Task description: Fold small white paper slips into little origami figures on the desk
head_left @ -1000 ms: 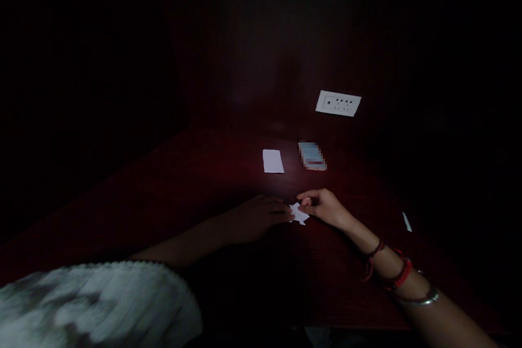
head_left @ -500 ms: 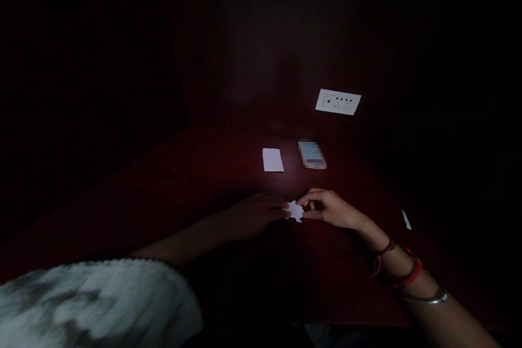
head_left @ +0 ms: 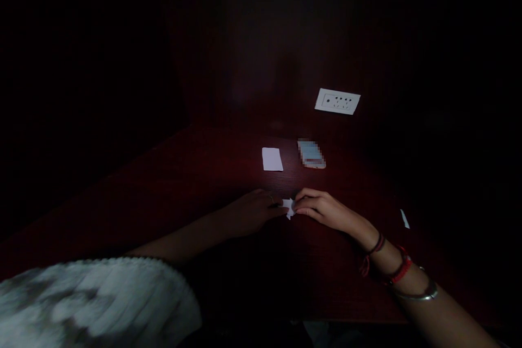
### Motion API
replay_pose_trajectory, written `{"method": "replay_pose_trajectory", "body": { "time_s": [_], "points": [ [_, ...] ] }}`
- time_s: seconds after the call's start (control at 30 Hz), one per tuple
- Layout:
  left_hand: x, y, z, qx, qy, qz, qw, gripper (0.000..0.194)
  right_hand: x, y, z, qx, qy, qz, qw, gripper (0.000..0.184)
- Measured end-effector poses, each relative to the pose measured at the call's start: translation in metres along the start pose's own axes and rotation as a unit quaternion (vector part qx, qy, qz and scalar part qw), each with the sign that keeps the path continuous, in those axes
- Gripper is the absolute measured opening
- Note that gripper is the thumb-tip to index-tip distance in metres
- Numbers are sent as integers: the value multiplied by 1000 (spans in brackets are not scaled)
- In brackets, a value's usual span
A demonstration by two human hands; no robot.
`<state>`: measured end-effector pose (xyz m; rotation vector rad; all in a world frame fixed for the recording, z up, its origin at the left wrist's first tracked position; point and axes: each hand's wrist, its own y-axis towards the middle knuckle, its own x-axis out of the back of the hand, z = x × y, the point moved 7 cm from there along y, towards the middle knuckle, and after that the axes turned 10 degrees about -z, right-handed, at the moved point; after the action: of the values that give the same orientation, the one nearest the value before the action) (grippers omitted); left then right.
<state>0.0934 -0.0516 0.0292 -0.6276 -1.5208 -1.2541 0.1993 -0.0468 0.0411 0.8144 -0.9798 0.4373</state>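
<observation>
A small white paper cutout (head_left: 289,208) with a jagged, pointed outline lies on the dark red table (head_left: 228,174), between my two hands. My left hand (head_left: 256,211), in shadow and wearing a ring, has its thumb and fingertips closed on the cutout's left side. From the right, my right hand (head_left: 322,206) pinches the opposite side with fingers and thumb, covering part of the paper. Red braided bracelets (head_left: 402,269) and a silver bangle (head_left: 420,296) circle my right wrist and forearm.
Beyond my hands lie a white rectangular piece of paper (head_left: 272,159) and a phone (head_left: 312,154) with a blurred screen. A white wall socket (head_left: 337,101) sits behind them. At the right is a thin paper scrap (head_left: 405,218). Most surroundings are very dark.
My right hand has shifted slightly left and closed over the cutout's right side, so less of the paper shows. My left hand has moved a little left.
</observation>
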Motion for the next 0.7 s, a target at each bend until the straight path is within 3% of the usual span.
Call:
{"method": "replay_pose_trajectory", "body": {
  "time_s": [0.23,0.53,0.7],
  "points": [
    [-3,-2,0,1,-10,-1,1000,37,-6,4,1,-7,-33,4,999,23],
    [-5,-7,2,4,-36,14,999,45,-2,-3,-4,6,22,16,1000,29],
    [-9,-9,8,9,-50,15,999,49,-4,-2,1,21,-20,5,1000,23]
  ]
}}
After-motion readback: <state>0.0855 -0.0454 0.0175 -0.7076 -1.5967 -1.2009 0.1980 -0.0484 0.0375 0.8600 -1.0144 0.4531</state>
